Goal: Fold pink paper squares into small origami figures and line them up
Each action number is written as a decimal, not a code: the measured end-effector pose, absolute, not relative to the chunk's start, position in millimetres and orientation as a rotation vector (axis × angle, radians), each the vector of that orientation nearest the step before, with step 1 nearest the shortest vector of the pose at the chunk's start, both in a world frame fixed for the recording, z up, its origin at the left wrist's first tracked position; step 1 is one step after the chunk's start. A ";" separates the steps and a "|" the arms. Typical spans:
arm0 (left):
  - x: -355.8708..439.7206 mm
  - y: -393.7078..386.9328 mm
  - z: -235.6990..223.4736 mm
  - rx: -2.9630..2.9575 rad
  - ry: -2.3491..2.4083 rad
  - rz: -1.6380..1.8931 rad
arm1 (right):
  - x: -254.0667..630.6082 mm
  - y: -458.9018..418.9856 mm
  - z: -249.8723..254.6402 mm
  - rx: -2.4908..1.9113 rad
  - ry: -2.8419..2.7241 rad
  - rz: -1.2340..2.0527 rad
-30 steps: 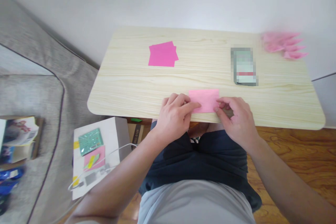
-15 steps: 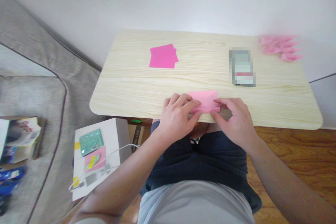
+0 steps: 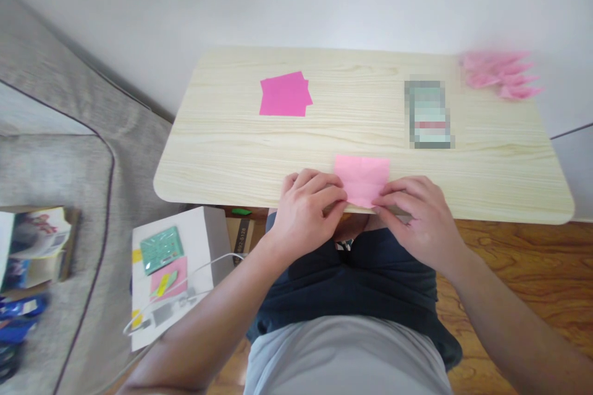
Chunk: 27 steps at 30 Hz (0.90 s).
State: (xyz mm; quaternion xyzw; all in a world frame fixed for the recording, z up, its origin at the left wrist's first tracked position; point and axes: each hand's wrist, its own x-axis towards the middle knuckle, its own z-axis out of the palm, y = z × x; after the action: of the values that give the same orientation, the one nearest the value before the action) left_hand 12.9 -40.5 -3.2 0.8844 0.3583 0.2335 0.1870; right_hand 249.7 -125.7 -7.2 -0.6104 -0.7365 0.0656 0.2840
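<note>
A light pink sheet of paper with faint crease lines lies at the front edge of the wooden table. My left hand pinches its lower left corner, thumb below and fingers above. At the lower right corner, my right hand grips the paper between thumb and fingertips. Beyond it, toward the back left, rests a small stack of darker pink paper sheets. Folded pink paper pieces sit bunched at the far right corner, somewhat blurred.
A phone, pixelated, lies on the right half of the table. Left of my legs, a white box carries a green packet, a pink sheet and a white cable. A grey sofa stands at the left; a wall is behind the table.
The near edge of the pink paper has opened out, so more of the sheet shows flat. My fingers have shifted from on top of it to its lower corners. The view has tilted slightly.
</note>
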 end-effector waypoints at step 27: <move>11.7 -41.4 -8.8 2.436 1.049 0.736 | 243.9 -129.4 -12.7 -1.647 -1.852 0.095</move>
State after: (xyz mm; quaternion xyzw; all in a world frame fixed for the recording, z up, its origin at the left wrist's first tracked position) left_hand 11.7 -41.4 -8.8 0.8683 0.3738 0.2625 0.1934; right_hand 243.9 -129.4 -12.7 -0.6281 -0.7062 0.0364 0.3247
